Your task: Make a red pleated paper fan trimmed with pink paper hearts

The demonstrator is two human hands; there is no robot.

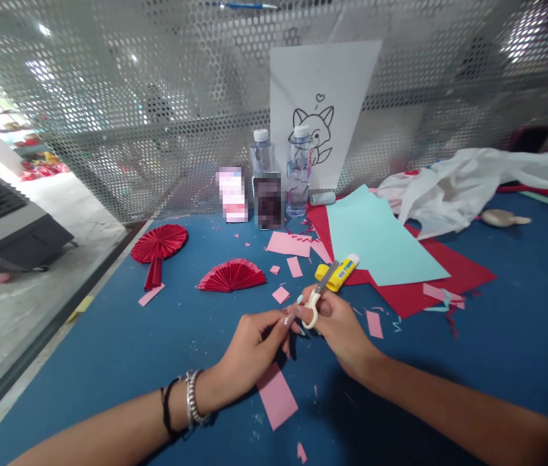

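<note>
Both hands meet above the blue table: the right hand grips small scissors by their cream handle, blades pointing away, while the left hand pinches its fingertips together just beside the handle (whatever it pinches is too small to make out). Below the hands lies a pink paper strip. Just beyond the blades rests a yellow glue stick, at the edge of a red sheet under a light blue sheet. Two folded red fans lie to the left.
</note>
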